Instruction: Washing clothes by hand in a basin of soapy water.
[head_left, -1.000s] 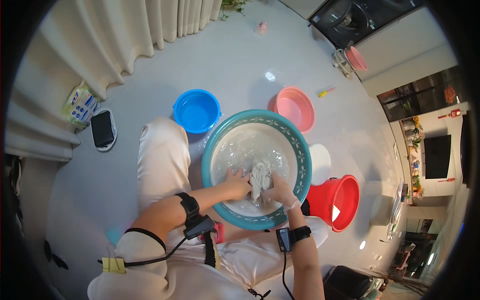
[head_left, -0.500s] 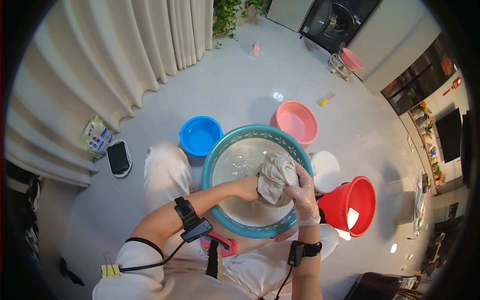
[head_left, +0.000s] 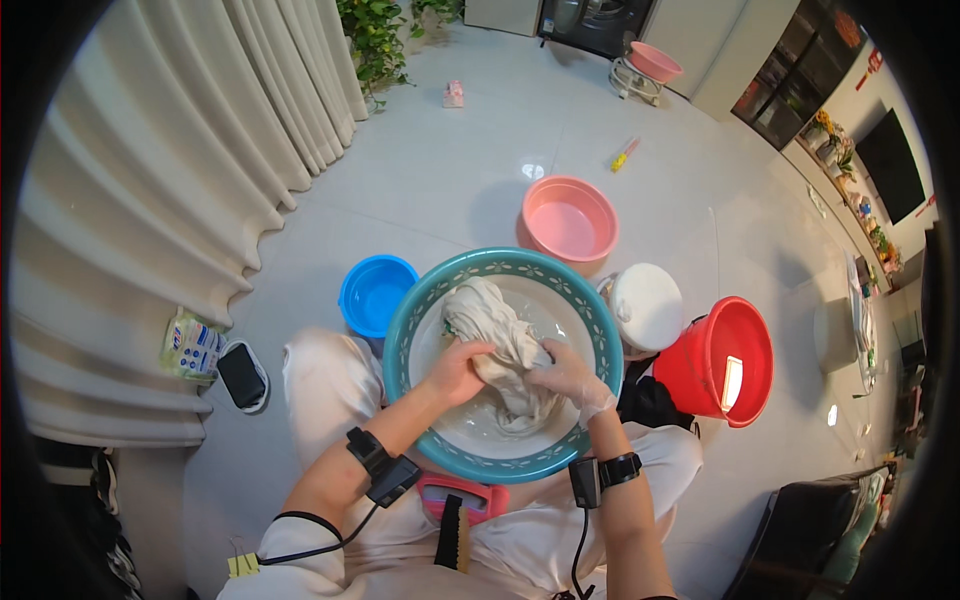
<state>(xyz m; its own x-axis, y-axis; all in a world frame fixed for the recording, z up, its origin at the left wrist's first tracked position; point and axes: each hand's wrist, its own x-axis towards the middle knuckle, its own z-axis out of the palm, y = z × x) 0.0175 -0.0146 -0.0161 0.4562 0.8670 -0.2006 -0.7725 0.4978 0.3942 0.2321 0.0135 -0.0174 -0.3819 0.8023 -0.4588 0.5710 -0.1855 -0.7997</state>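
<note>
A wet, twisted white cloth (head_left: pixel 497 330) lies over cloudy water in a large teal basin (head_left: pixel 400 345) between my knees. My left hand (head_left: pixel 461 373) is closed on the cloth's left side, thumb on top. On the right, my right hand (head_left: pixel 566 374), in a clear thin glove, grips the cloth's other side. Its lower end hangs down into the water between both wrists. The fingers beneath the cloth are partly hidden.
A blue basin (head_left: pixel 378 295) stands left of the teal one, a pink basin (head_left: pixel 570 218) beyond it. To the right are a white lidded bucket (head_left: pixel 647 306) and a red bucket (head_left: pixel 715 360). A brush (head_left: pixel 452 530) lies on my lap.
The bunched cloth has come down and left and now stretches out longer across the basin. Both hands have lowered with it, still gripping. The whole view has shifted slightly.
</note>
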